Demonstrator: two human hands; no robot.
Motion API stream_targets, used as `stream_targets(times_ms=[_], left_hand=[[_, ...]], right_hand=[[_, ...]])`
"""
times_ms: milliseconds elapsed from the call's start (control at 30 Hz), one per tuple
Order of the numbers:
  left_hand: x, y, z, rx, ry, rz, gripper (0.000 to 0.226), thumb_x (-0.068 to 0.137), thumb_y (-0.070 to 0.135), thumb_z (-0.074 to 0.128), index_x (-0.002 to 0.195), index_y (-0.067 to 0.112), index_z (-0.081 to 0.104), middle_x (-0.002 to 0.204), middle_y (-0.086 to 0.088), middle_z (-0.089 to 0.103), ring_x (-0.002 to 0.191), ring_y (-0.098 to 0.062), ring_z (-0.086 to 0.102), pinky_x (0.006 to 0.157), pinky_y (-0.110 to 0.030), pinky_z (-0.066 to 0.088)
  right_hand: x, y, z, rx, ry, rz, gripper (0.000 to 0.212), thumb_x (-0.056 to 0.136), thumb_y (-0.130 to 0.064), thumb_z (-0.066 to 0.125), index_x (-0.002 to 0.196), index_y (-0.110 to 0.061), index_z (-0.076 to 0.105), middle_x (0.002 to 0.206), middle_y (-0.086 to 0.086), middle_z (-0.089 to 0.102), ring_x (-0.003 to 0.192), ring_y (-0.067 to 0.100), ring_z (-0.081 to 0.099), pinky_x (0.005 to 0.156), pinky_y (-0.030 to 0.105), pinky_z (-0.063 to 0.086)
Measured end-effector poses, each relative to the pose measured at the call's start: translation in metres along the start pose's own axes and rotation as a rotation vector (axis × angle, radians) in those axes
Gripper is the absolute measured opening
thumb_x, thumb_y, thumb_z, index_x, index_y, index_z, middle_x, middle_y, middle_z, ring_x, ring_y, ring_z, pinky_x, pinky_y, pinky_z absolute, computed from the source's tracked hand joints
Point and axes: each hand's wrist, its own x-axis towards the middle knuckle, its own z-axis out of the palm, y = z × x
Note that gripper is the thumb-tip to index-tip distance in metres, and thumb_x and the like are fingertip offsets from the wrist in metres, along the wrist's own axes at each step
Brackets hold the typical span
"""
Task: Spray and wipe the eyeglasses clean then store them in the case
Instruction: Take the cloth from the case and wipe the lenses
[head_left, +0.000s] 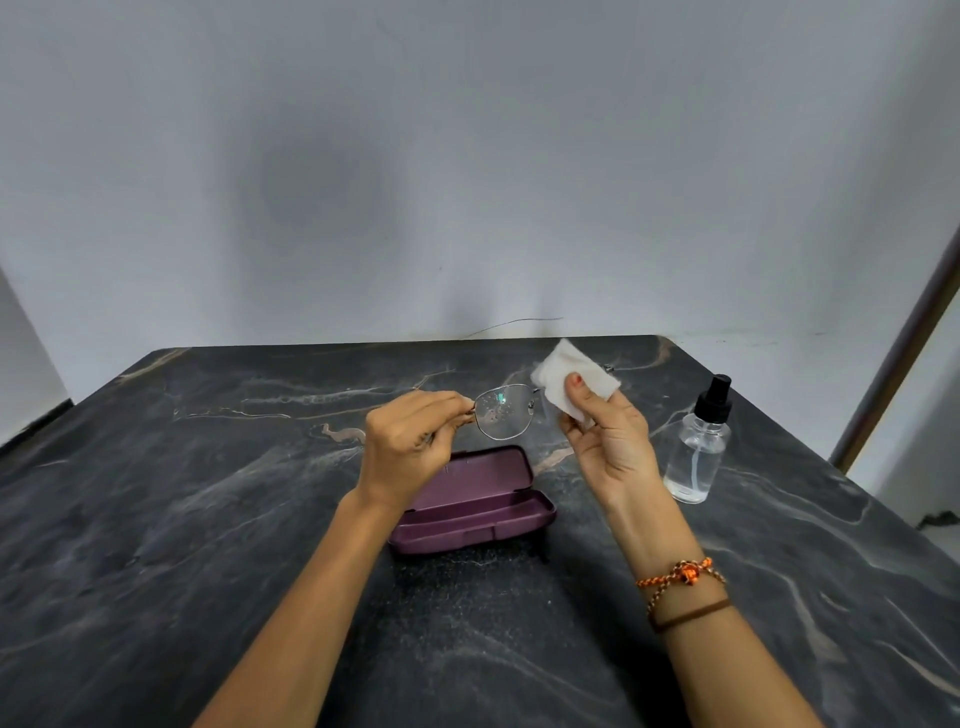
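Note:
My left hand (410, 447) pinches the left end of thin metal-framed eyeglasses (504, 413), holding them in the air above the table. The left lens shows droplets. My right hand (610, 441) holds a white cloth (569, 376) folded over the right lens, thumb pressing on the cloth. That lens is hidden behind the cloth. Below the hands an open purple glasses case (483, 499) lies on the table, lid tipped back. A clear spray bottle (698, 447) with a black nozzle stands upright to the right of my right hand.
The dark marble table (208, 519) ends at a grey wall behind. Its right edge runs diagonally past the bottle, with a metal post (893, 364) beyond it. A thin wire (514, 323) lies along the wall base.

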Motion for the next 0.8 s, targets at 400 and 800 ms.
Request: stream_targets(times_ms=[400, 800], left_hand=[[0.0012, 0.0001, -0.0017, -0.004, -0.037, 0.025, 0.01, 0.059, -0.011, 0.074, 0.068, -0.007, 0.071, 0.065, -0.013, 0.071, 0.061, -0.021, 0.069, 0.063, -0.023, 0.053], [0.0051, -0.0054, -0.0084, 0.021, 0.016, 0.01, 0.008, 0.061, -0.01, 0.073, 0.068, -0.007, 0.071, 0.064, -0.014, 0.071, 0.061, -0.021, 0.069, 0.065, -0.021, 0.052]], right_hand=[[-0.0013, -0.0032, -0.0005, 0.188, 0.037, 0.128, 0.019, 0.081, 0.009, 0.055, 0.088, -0.008, 0.06, 0.072, 0.006, 0.072, 0.068, 0.018, 0.07, 0.065, 0.028, 0.058], [-0.0036, 0.0042, 0.002, -0.083, 0.072, 0.066, 0.009, 0.077, -0.006, 0.066, 0.078, -0.015, 0.063, 0.058, -0.005, 0.07, 0.052, 0.005, 0.064, 0.047, 0.015, 0.049]])
